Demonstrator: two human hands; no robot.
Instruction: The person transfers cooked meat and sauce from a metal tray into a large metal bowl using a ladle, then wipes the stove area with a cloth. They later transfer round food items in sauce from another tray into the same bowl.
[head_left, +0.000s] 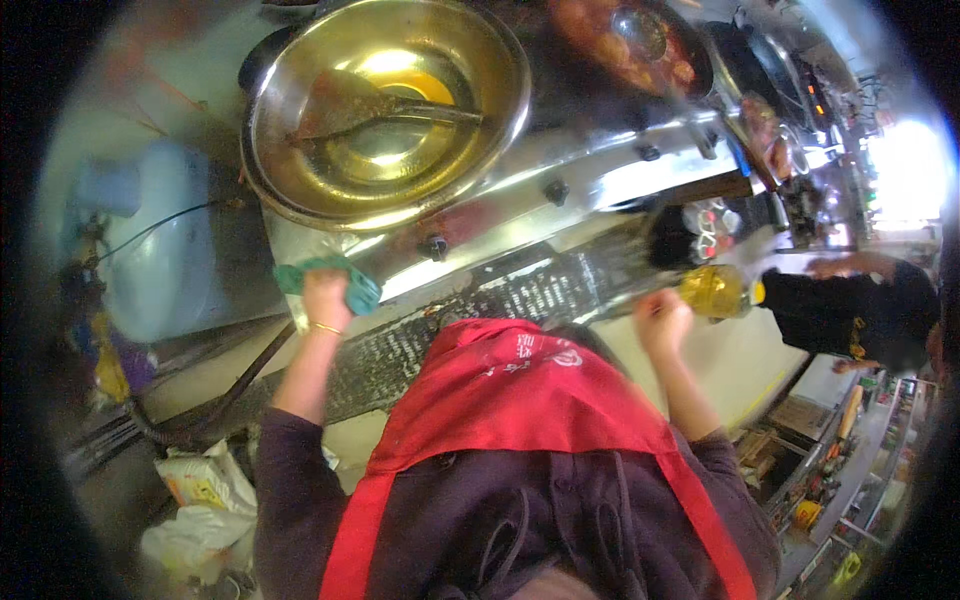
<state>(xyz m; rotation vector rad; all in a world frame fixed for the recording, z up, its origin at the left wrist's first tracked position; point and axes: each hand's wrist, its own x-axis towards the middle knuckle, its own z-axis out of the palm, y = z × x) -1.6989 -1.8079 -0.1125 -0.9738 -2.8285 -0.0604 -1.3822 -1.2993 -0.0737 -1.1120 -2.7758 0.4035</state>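
My left hand (325, 296) grips a bunched green cloth (364, 291) at the front left corner of the steel cooking range (517, 176). Just beyond it, a large shiny metal basin (420, 191) sits on the range. Inside the basin lies a brown wide-bladed spatula (341, 112) with its handle pointing right. My right hand (664, 322) is curled in front of the range, with nothing visible in it. Beside its knuckles appears a bottle of yellow oil (712, 291) with a yellow cap; I cannot tell whether they touch.
A wok (600, 37) of reddish food with a ladle (641, 30) stands at the back. Another person (847, 307) in black is at the right, near shelving (847, 465). A pale blue plastic container (161, 247) is at left. White bags (202, 525) lie below. Black floor matting (525, 296) runs along the range.
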